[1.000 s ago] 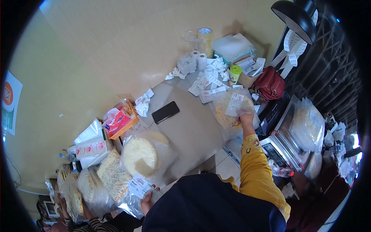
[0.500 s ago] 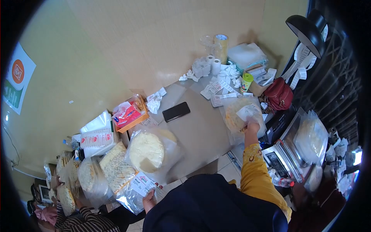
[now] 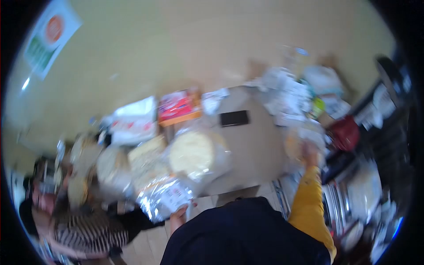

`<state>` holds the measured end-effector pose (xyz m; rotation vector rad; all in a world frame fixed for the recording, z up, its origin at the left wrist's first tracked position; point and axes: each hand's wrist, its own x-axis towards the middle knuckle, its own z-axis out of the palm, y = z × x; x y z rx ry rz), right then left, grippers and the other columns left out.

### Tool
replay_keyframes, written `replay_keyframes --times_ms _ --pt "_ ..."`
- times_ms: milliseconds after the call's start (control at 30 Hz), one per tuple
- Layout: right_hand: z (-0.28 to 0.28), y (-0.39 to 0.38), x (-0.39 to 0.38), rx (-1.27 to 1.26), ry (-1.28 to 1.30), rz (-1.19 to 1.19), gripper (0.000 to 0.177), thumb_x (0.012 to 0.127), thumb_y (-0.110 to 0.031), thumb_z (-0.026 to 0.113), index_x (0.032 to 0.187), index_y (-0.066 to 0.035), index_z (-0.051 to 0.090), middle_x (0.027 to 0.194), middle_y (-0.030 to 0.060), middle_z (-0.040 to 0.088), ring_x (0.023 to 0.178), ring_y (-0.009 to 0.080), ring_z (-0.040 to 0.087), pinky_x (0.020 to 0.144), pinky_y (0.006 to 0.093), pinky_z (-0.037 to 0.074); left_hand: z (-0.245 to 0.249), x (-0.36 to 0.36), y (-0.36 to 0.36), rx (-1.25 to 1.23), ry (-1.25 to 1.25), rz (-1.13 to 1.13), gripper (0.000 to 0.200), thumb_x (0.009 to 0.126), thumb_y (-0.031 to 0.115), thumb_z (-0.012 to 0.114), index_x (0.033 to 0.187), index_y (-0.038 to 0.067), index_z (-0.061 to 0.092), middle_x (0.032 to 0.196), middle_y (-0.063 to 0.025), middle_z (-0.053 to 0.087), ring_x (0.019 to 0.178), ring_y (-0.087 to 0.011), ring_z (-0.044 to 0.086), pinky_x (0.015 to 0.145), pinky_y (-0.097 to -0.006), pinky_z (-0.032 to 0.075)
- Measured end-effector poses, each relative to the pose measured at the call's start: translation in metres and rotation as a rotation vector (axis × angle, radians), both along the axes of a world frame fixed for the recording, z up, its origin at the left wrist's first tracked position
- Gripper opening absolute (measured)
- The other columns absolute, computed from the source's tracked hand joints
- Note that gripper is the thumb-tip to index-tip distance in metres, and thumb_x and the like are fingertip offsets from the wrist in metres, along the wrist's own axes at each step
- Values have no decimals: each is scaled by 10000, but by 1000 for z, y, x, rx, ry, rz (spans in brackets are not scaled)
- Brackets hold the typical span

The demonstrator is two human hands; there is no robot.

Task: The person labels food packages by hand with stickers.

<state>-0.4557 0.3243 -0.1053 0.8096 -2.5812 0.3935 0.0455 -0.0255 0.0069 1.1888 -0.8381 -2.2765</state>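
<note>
My left hand (image 3: 179,215) is closed on the edge of a clear plastic bag (image 3: 154,205) with a white printed label. This bag overlaps a bagged flat food with shredded topping (image 3: 148,165). Just beyond lies a pale round flatbread-like disc (image 3: 191,153) in a clear bag. At the right of the table, my right hand (image 3: 309,152), in a yellow sleeve, is on a bagged flat round food (image 3: 293,145); motion blurs its fingers. A black phone (image 3: 234,118) lies between the two sides.
An orange box with a red packet (image 3: 179,106) and white plastic packaging (image 3: 134,121) line the back left. Crumpled paper slips (image 3: 289,99) and a red pouch (image 3: 344,134) are at right. A person in a striped top (image 3: 90,229) handles bagged rounds at lower left.
The view has swung left and blurred, so the table appears shifted right. Both hands keep to the same bags.
</note>
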Motion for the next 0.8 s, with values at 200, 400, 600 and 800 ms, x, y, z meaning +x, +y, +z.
replay_keyframes --times_ms 200,400,600,800 --pt "-83 67 -22 -684 -694 268 336 881 -188 467 1149 13 497 1102 136 547 979 234 531 864 312 440 27 -1 -7 -48 152 101 352 798 20 533 1134 -70 479 1048 -163 585 950 -290 577 881 -371 427" --pt "33 -57 80 -1575 -561 -686 176 838 -162 496 928 -16 538 651 14 517 546 102 471 491 201 383 12 54 -44 18 276 196 325 819 61 534 1127 -39 502 1031 -132 595 918 -252 594 829 -390 469" --pt "211 -300 279 -946 -906 255 237 826 -250 519 920 -36 560 789 105 556 696 173 493 666 315 356 30 115 -89 -46 280 389 304 806 -3 513 1108 -34 519 1008 -122 609 883 -236 611 795 -341 480" --pt "148 -449 442 -482 -1254 1150 265 794 -32 568 1048 18 513 725 30 539 599 82 497 535 187 424 39 167 -119 -176 226 456 306 799 10 548 1100 -43 525 1003 -120 614 897 -209 596 816 -314 449"
